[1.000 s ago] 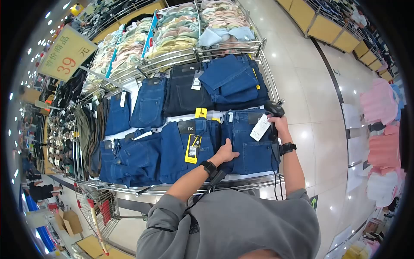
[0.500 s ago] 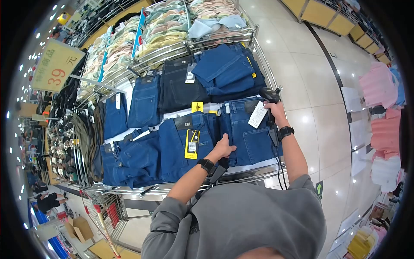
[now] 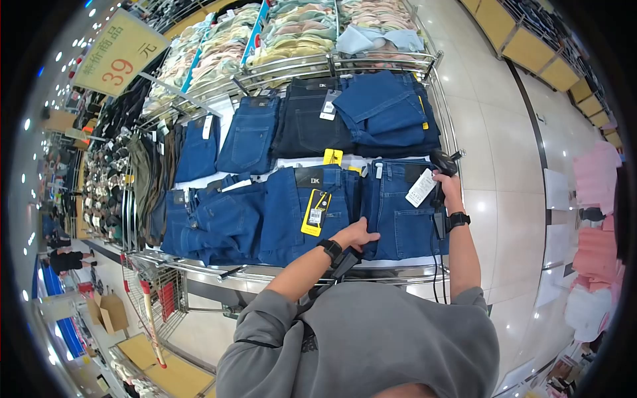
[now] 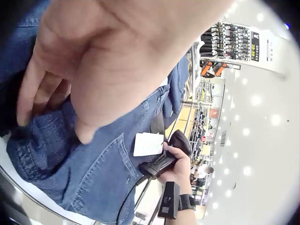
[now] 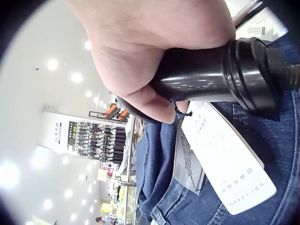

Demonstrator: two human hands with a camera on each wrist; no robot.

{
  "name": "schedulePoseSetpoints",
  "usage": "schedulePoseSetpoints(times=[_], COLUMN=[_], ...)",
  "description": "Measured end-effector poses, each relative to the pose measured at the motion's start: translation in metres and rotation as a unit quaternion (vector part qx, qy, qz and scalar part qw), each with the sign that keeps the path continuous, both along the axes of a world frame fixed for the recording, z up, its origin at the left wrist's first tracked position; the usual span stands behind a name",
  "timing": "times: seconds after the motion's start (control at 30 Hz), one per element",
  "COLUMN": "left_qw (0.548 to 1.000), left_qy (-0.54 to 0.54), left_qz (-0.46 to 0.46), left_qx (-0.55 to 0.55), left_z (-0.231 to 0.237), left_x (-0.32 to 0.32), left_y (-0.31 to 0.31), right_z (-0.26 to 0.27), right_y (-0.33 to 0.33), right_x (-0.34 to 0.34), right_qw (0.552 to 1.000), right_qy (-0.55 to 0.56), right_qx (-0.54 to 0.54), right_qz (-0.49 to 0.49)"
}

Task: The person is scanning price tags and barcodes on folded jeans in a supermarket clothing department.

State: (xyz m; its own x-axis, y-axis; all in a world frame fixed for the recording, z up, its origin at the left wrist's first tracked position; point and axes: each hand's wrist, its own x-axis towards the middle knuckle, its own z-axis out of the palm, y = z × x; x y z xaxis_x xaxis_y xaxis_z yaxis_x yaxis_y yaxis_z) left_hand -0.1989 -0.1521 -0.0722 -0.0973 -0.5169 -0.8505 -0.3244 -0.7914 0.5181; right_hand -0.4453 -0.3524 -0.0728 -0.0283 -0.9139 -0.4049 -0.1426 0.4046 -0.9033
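My right hand (image 3: 451, 190) grips a black handheld barcode scanner (image 5: 201, 75) with a cord trailing from its handle. Against the scanner, its fingertips hold the string end of a white hang tag (image 5: 229, 161). That tag lies over the waistband patch of folded blue jeans (image 3: 413, 233) at the front right of the rack. My left hand (image 3: 357, 235) grips the left edge of the same jeans, its thumb on top and fingers tucked down beside the fold. In the left wrist view the scanner (image 4: 161, 161) shows beyond the jeans' pocket.
Jeans with a yellow-bordered tag (image 3: 315, 213) lie to the left, and more folded jeans (image 3: 247, 136) behind. A metal rail (image 3: 292, 270) edges the rack. Colourful garments (image 3: 298, 30) fill the back bins. A price sign (image 3: 118, 58) and shopping cart (image 3: 149, 298) stand at left.
The head view has shifted, so the rack sits further right than half a second ago. Both hands keep their places on the jeans and scanner.
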Motion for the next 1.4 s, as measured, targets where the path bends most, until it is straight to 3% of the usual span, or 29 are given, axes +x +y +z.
schedulePoseSetpoints(times=[0.1,0.17,0.23,0.27,0.3,0.37,0.47,0.53,0.57,0.6,0.7,0.73,0.77,0.83,0.87,0.93,1.03,1.17,1.23,1.27,1.37,1.4], left_qw=[0.997,0.982,0.945,0.908,0.972,0.906,0.811,0.815,0.800,0.753,0.766,0.805,0.798,0.789,0.809,0.903,0.951,0.951,0.872,0.903,0.896,0.894], left_qy=[-0.001,-0.014,-0.070,-0.155,-0.121,-0.273,-0.202,-0.129,-0.093,-0.101,-0.080,-0.029,-0.019,0.002,0.004,0.053,0.116,-0.121,-0.272,-0.256,-0.246,-0.276], left_qz=[-0.075,-0.180,-0.295,-0.334,-0.173,-0.178,-0.352,-0.498,-0.564,-0.621,-0.616,-0.573,-0.587,-0.604,-0.576,-0.367,-0.081,-0.009,-0.099,-0.066,-0.180,-0.249], left_qx=[-0.023,-0.060,-0.121,-0.198,-0.105,-0.272,-0.421,-0.267,-0.185,-0.193,-0.163,-0.148,-0.136,-0.111,-0.121,-0.216,-0.274,-0.283,-0.394,-0.339,-0.324,-0.250], left_z=[0.007,0.005,-0.014,-0.015,0.055,0.061,0.091,0.051,0.032,0.030,0.018,0.016,0.015,0.027,0.065,0.068,0.079,0.086,0.083,0.082,0.054,0.065], left_x=[-0.003,0.006,0.005,0.004,0.002,-0.013,-0.016,-0.020,-0.022,-0.016,-0.013,-0.008,-0.005,0.003,0.010,0.036,0.080,0.158,0.186,0.194,0.210,0.204], left_y=[0.010,0.011,0.010,0.017,0.012,0.011,0.007,0.021,0.027,0.036,0.043,0.046,0.048,0.049,0.043,0.050,0.065,0.088,0.102,0.105,0.112,0.111], right_z=[-0.006,-0.011,-0.005,-0.001,0.006,0.027,0.057,0.061,0.055,0.056,0.071,0.074,0.076,0.081,0.087,0.103,0.123,0.136,0.130,0.128,0.129,0.129], right_y=[0.000,-0.002,0.001,0.003,0.007,0.021,0.049,0.064,0.069,0.077,0.106,0.112,0.116,0.121,0.122,0.129,0.142,0.167,0.177,0.184,0.203,0.212], right_x=[-0.006,-0.008,-0.006,-0.005,-0.004,0.002,0.014,0.015,0.015,0.019,0.026,0.026,0.024,0.024,0.026,0.031,0.036,0.053,0.060,0.064,0.078,0.086], right_qw=[1.000,1.000,1.000,0.999,0.998,0.997,0.998,0.994,0.988,0.988,0.984,0.982,0.979,0.972,0.971,0.967,0.951,0.941,0.937,0.941,0.950,0.952], right_qy=[0.004,-0.015,0.002,0.017,0.032,0.040,-0.023,-0.083,-0.121,-0.122,-0.141,-0.145,-0.152,-0.165,-0.171,-0.185,-0.238,-0.271,-0.280,-0.270,-0.251,-0.246], right_qx=[0.000,0.002,-0.004,-0.018,-0.033,-0.065,-0.047,-0.019,0.026,0.049,0.084,0.094,0.105,0.129,0.125,0.124,0.126,0.149,0.152,0.150,0.146,0.144], right_qz=[0.010,0.022,0.026,0.031,0.033,0.008,0.034,0.073,0.092,0.082,0.072,0.080,0.085,0.104,0.113,0.127,0.155,0.134,0.143,0.139,0.116,0.107])
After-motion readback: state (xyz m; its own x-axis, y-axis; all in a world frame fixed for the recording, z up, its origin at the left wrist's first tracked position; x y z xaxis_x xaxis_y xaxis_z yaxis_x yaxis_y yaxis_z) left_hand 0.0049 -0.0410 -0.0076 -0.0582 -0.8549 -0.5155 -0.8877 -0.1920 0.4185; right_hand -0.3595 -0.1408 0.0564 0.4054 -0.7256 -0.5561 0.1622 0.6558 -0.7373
